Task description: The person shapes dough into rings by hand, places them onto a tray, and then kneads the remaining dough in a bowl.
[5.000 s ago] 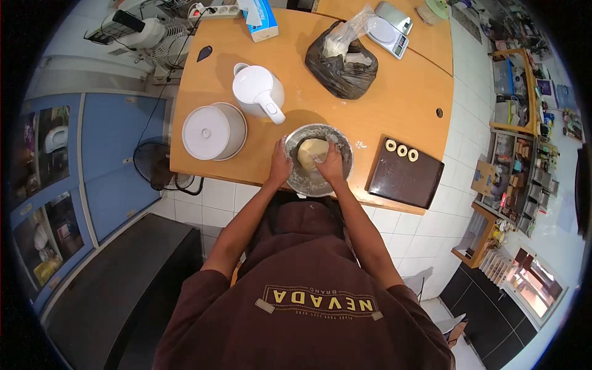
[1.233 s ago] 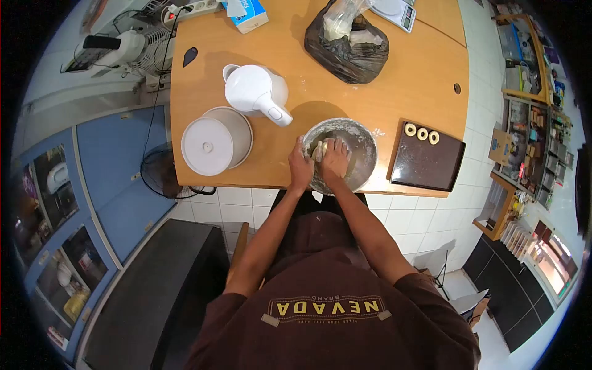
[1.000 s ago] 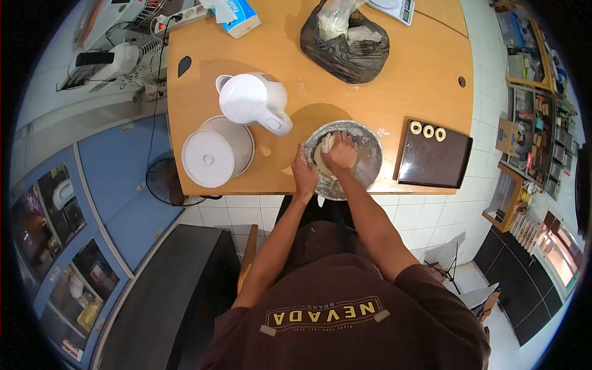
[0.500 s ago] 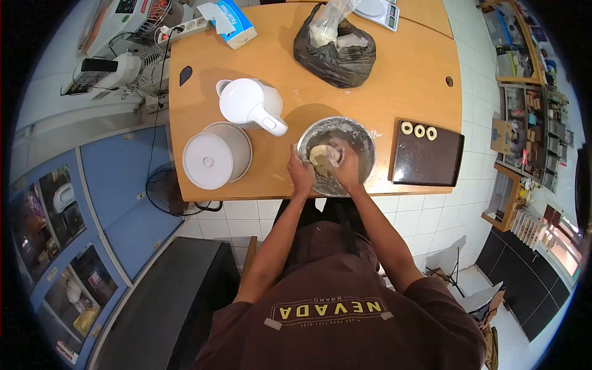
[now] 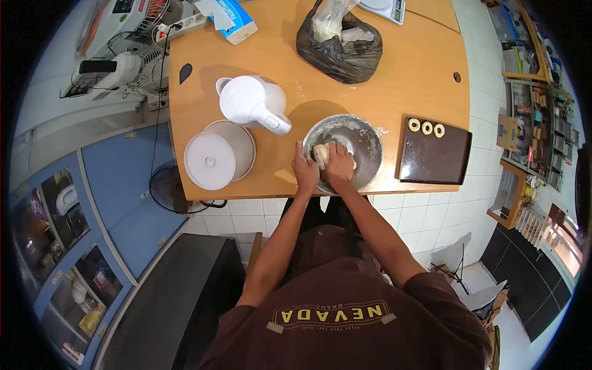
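A metal mixing bowl (image 5: 367, 154), its inner wall smeared with flour, stands near the front edge of the table. Inside it, toward the left, lies a lump of pale dough (image 5: 320, 153). My left hand (image 5: 305, 172) grips the bowl's left rim. With bent fingers my right hand (image 5: 338, 165) presses down over the dough and covers much of it. To the right, a dark baking tray (image 5: 433, 161) carries three dough rings (image 5: 426, 128) along its far left side.
Left of the bowl stand a white pitcher (image 5: 250, 102) and a lidded white container (image 5: 211, 160). Behind are a black plastic bag (image 5: 339, 61) holding clear bags, a kitchen scale (image 5: 388, 8) and a tissue box (image 5: 233, 21). A black fan (image 5: 169, 188) sits below the table's left edge.
My right hand has gone from holding the dough's right side to pressing over its top. The dough now looks more covered. My left hand stays at the bowl's rim. The view has shifted slightly.
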The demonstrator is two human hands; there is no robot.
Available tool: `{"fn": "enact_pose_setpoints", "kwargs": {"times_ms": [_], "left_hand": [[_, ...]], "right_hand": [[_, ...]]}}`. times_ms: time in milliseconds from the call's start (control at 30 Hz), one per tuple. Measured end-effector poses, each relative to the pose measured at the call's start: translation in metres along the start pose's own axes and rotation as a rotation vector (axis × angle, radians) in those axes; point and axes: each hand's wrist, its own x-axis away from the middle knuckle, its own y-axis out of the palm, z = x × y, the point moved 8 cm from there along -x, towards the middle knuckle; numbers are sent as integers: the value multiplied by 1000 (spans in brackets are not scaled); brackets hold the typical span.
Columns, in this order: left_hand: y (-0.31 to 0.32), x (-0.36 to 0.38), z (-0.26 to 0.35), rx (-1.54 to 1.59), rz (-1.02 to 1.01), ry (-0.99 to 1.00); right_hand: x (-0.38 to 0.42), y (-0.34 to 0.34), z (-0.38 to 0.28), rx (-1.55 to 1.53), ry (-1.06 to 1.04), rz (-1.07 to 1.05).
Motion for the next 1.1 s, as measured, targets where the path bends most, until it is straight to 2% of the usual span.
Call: {"fn": "enact_pose_setpoints", "kwargs": {"times_ms": [33,67,167,300,400,500,533,633,733,833,933,1033,1100], "left_hand": [[2,-1,-3,12,-32,-31],[1,-2,-3,-5,-39,-5],[2,3,-1,-30,-53,38],[2,0,-1,-16,-50,18],[4,-2,1,-5,-39,43],[3,-1,-5,23,-20,47],[4,-2,-7,36,-15,47],[3,-2,-11,15,22,109],[4,-5,-19,1,49,149],[3,-2,-16,-25,98,109],[10,-6,-23,27,-21,-23],[9,-5,-23,32,23,21],[3,-2,3,105,-52,-102]], "right_hand": [[-9,4,2,30,18,8],[-15,-4,-1,62,-47,151],[-36,3,17,-21,146,8],[-47,-11,27,7,393,90],[-43,4,63,-231,647,251],[-33,-19,50,-768,503,456],[-31,-11,51,-874,423,361],[-22,-58,16,-814,38,292],[-21,-68,19,-655,-140,58],[-16,-64,17,-595,-167,-125],[1,-53,-1,-191,-125,-122],[7,-31,-7,-246,-155,41],[10,-27,-9,-235,-163,6]]}}
